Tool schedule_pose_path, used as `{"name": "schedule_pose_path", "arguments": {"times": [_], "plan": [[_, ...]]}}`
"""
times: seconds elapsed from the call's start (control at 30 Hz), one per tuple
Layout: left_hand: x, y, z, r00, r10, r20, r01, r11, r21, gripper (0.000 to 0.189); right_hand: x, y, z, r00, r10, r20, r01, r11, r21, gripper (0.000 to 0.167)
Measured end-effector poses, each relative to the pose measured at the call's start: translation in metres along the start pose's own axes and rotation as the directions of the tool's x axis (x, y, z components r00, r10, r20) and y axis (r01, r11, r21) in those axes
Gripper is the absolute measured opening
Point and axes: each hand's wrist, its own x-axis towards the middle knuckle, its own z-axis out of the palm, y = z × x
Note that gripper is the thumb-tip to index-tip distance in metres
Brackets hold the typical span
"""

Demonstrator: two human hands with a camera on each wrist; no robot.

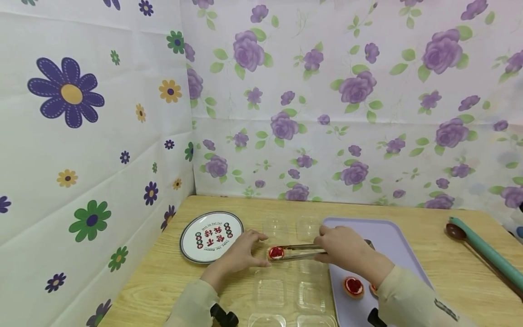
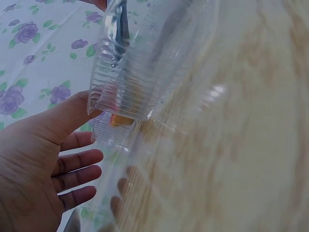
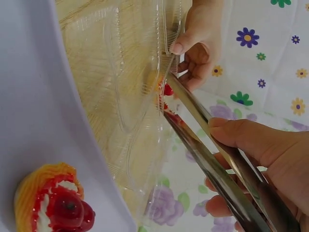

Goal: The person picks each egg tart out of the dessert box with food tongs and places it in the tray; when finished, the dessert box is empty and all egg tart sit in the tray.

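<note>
My right hand (image 1: 345,250) grips metal tongs (image 1: 302,247), with the thumb on one arm and fingers on the other in the right wrist view. Between the tong tips is a small tart (image 1: 276,253) with a glossy red topping, over the clear plastic containers. My left hand (image 1: 241,252) is beside that tart, fingers extended. In the left wrist view its thumb is right at the rim of a clear ribbed container (image 2: 125,96), the other fingers spread loosely below. Clear plastic partly hides the tart in both wrist views.
Several clear containers (image 1: 270,290) stand in two columns on the wooden table (image 1: 155,286). A lilac tray (image 1: 384,234) at right bears more red-topped tarts (image 1: 353,287). A printed plate (image 1: 189,231) lies at left. A brown spoon (image 1: 455,231) and a green utensil (image 1: 486,250) lie far right.
</note>
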Motion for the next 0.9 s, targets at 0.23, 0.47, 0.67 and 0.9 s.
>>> {"name": "schedule_pose_path", "arguments": {"times": [0.23, 0.47, 0.67, 0.9], "plan": [[0.000, 0.000, 0.001, 1.000, -0.002, 0.000, 0.002, 1.000, 0.012, 0.074, -0.004, 0.002, 0.006, 1.000, 0.000, -0.030, 0.000, 1.000, 0.006, 0.024], [0.000, 0.002, -0.001, 1.000, 0.002, 0.005, -0.002, 1.000, 0.016, 0.073, -0.011, 0.001, 0.007, 0.999, 0.035, -0.027, -0.033, 0.998, 0.058, 0.020], [-0.001, 0.003, -0.001, 1.000, -0.014, 0.012, 0.014, 1.000, 0.009, 0.074, -0.019, 0.003, 0.003, 0.997, 0.061, -0.051, -0.057, 0.995, 0.080, 0.022], [-0.001, 0.001, -0.001, 1.000, -0.018, 0.019, 0.018, 1.000, 0.006, 0.075, -0.035, 0.007, 0.000, 0.983, 0.105, -0.149, -0.093, 0.992, 0.083, 0.028]]}}
